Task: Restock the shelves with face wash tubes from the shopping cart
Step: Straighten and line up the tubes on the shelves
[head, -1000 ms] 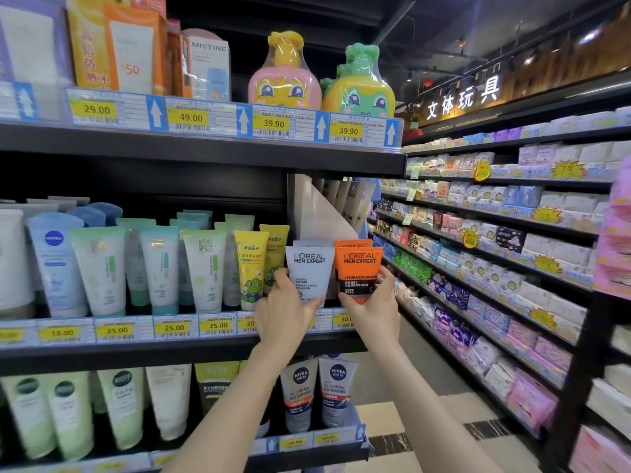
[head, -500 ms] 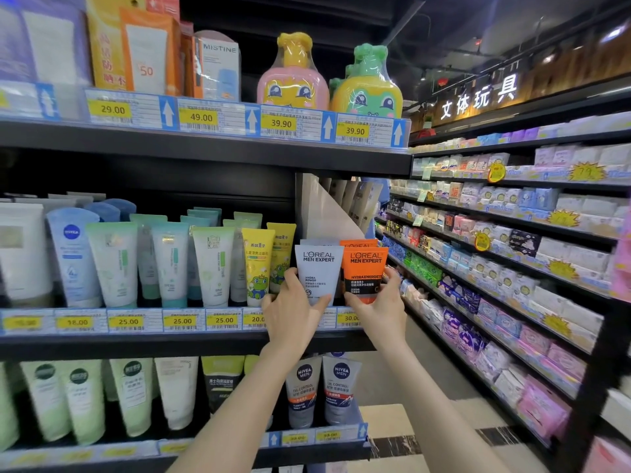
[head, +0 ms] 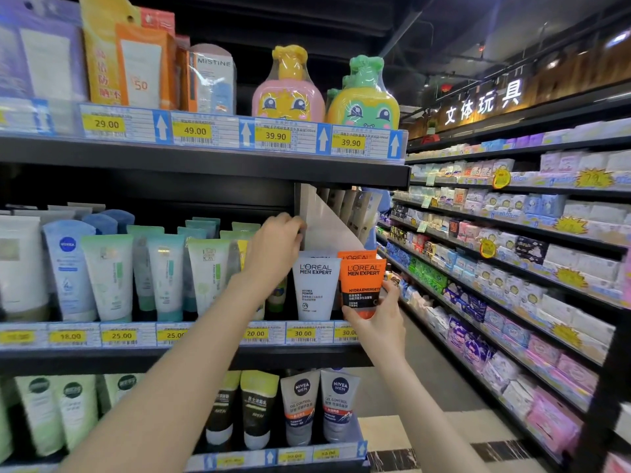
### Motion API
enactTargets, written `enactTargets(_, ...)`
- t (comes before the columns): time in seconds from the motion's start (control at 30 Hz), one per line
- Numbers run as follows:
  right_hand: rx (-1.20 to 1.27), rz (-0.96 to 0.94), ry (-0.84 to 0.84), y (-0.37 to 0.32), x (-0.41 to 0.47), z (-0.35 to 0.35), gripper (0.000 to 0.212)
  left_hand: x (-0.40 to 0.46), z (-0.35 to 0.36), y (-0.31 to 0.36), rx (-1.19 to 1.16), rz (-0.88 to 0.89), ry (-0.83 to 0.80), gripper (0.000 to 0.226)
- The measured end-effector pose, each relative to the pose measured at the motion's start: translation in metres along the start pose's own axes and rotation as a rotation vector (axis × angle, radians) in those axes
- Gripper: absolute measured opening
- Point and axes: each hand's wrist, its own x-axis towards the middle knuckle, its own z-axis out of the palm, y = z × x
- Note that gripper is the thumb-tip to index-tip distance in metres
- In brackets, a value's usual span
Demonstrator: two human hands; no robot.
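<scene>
A white-grey L'Oreal face wash tube (head: pixel 316 288) stands cap-down at the right end of the middle shelf (head: pixel 205 360), with no hand on it. My right hand (head: pixel 377 322) pinches the lower end of an orange L'Oreal tube (head: pixel 362 281) beside it, thumb on the front. A second orange tube (head: pixel 356 256) peeks out behind. My left hand (head: pixel 275 249) reaches into the shelf above and left of the grey tube, fingertips by the white end panel (head: pixel 327 227); what they touch is hidden. The shopping cart is out of view.
Rows of pale green, blue and yellow tubes (head: pixel 164 278) fill the middle shelf to the left. Nivea Men tubes (head: pixel 321 404) stand on the shelf below, cartoon bottles (head: pixel 290 87) on the one above. Across the aisle (head: pixel 440 380), shelves of boxed goods (head: pixel 512 268) run along the right.
My left hand has let go of the grey tube, which now stands on the shelf, and moved up and back into the shelf. My right hand still holds the orange tube.
</scene>
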Motion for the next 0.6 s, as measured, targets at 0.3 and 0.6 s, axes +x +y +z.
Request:
enactTargets(0.3, -0.003, -0.014, 0.002, 0.002, 0.000, 0.000, 0.073, 0.053, -0.003, -0.013, 0.376, 0.215, -0.622, 0.027)
enactTargets(0.6, -0.009, -0.025, 0.014, 0.002, 0.000, 0.002, 0.068, 0.059, -0.002, -0.014, 0.193, 0.220, -0.746, 0.025)
